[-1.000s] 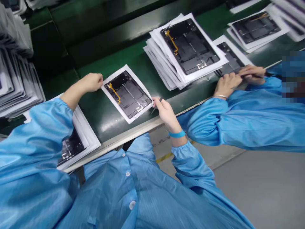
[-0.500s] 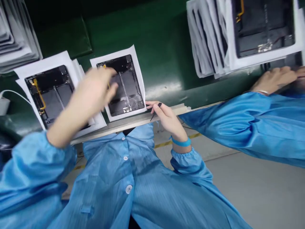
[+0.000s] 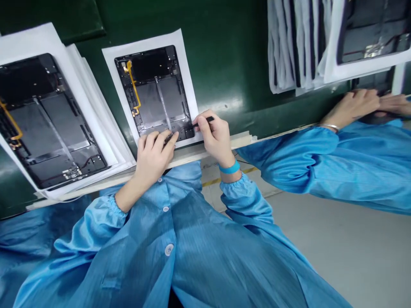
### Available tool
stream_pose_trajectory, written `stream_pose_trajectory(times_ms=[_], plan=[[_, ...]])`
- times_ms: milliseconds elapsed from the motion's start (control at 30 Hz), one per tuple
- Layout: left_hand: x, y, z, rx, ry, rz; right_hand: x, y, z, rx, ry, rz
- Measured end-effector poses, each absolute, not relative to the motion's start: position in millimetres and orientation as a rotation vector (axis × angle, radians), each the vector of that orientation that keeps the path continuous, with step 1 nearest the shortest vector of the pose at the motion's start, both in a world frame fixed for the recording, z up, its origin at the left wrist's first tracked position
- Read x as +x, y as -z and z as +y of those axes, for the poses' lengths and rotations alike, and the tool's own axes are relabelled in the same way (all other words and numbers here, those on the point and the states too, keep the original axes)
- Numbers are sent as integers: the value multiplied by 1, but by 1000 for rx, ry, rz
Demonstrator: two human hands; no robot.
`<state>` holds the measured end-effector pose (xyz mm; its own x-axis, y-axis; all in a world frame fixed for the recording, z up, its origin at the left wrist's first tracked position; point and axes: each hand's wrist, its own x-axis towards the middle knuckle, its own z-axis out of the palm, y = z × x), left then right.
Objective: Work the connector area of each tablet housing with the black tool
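An opened tablet housing lies on a white foam sheet in front of me, its inner side up. A yellow flex cable runs down its left side and a silvery strip down its middle. My left hand rests flat on the housing's lower edge with the fingers a little apart, hiding part of that edge. Between thumb and fingers my right hand pinches a thin black tool. Its tip reaches the housing's lower right corner; the exact tool kind is unclear.
To the left, another opened tablet housing lies on stacked white sheets. Sheets with dark layers and a further housing are at the upper right. A co-worker's hand is at the bench edge on the right.
My left hand has come down from above the housing's left side to its lower edge. My right hand has brought the black tool up over the corner. The view has shifted.
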<state>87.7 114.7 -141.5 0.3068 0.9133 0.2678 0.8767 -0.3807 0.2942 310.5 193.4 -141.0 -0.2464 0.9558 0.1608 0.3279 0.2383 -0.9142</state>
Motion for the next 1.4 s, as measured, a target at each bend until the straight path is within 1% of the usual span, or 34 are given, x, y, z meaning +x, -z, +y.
stream_pose_trajectory(times_ms=[333, 467, 633, 767, 933, 1100, 1200, 1400], plan=[[87, 141, 114, 2312, -596, 1735, 305, 148, 196, -1156, -923, -1801], [87, 139, 114, 2338, -572, 1717, 306, 151, 197, -1117, -845, -1875], [83, 131, 116, 2446, -404, 1632, 311, 160, 199, -1106, -700, -1983], [79, 119, 120, 2481, -252, 1556, 313, 171, 196, -1156, -655, -1976], [79, 102, 129, 2434, -146, 1514, 307, 168, 189, -1220, -690, -1845], [71, 88, 136, 2345, -140, 1463, 296, 156, 180, -1266, -892, -1649], [63, 82, 136, 2318, -126, 1443, 289, 153, 176, -1264, -954, -1650], [60, 80, 133, 2264, -104, 1449, 288, 154, 173, -1246, -958, -1689]])
